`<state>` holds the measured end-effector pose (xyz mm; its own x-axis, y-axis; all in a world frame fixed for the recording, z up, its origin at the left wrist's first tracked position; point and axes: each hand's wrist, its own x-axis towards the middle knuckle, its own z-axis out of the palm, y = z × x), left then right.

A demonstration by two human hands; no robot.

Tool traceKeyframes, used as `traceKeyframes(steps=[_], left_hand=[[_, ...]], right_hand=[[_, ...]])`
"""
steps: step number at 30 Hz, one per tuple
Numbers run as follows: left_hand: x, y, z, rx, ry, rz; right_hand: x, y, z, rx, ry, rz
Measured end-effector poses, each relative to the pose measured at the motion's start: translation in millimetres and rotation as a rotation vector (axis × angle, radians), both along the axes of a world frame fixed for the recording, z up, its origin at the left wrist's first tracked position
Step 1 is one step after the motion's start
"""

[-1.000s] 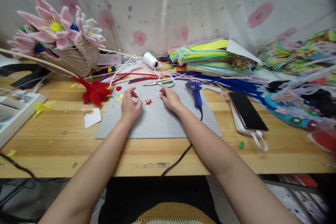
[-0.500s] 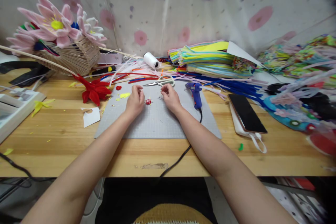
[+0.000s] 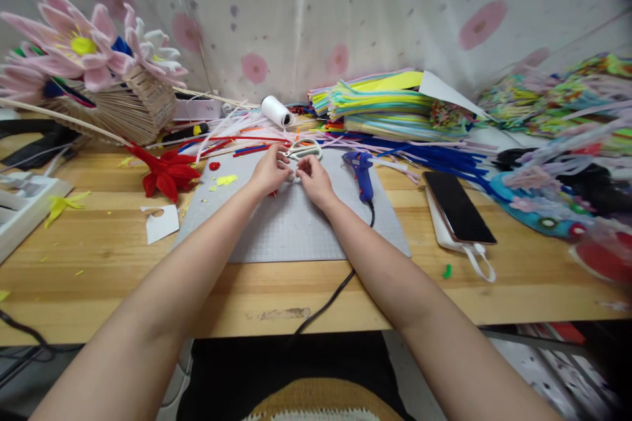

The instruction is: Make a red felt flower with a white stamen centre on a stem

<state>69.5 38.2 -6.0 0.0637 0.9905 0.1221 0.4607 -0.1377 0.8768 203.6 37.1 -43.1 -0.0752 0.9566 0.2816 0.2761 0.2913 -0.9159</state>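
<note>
Over the upper part of the grey cutting mat [image 3: 296,230], my left hand [image 3: 270,172] and my right hand [image 3: 314,180] are close together with bent, closed fingers. Something small and whitish shows between their fingertips, too small to name. A small red piece [image 3: 273,193] lies on the mat, mostly hidden by my left hand. Scissors with pale handles [image 3: 307,150] lie just behind the hands, their blades partly covered. The blue glue gun [image 3: 362,177] rests on the mat to the right of my right hand.
A red fuzzy flower [image 3: 170,174] and a cut white card [image 3: 162,223] lie left of the mat. White thread spool [image 3: 275,111] and pipe cleaner bundles [image 3: 385,102] stand behind. A phone [image 3: 459,207] lies at right; a black cord crosses the table's front.
My left hand has moved right towards my right hand, and now partly covers the small red piece and the scissor blades. The whole view has shifted slightly.
</note>
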Motion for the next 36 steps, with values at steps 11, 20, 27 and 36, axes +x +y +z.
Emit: traceKeyframes(steps=[11, 20, 27, 36], left_hand=[[-4.3, 0.1, 0.0, -0.06, -0.21, 0.181], [-7.7, -4.1, 4.2, -0.088, -0.195, 0.119], [-26.8, -2.0, 12.8, 0.043, -0.108, 0.244], [-38.0, -22.4, 19.9, 0.276, 0.411, -0.051]], right_hand=[[2.0, -2.6, 1.8, 0.095, -0.066, -0.062], [0.7, -5.0, 5.1, -0.048, -0.136, -0.04], [3.7, -2.2, 1.6, 0.035, -0.287, -0.097], [5.1, -5.9, 11.2, 0.36, -0.227, -0.275]])
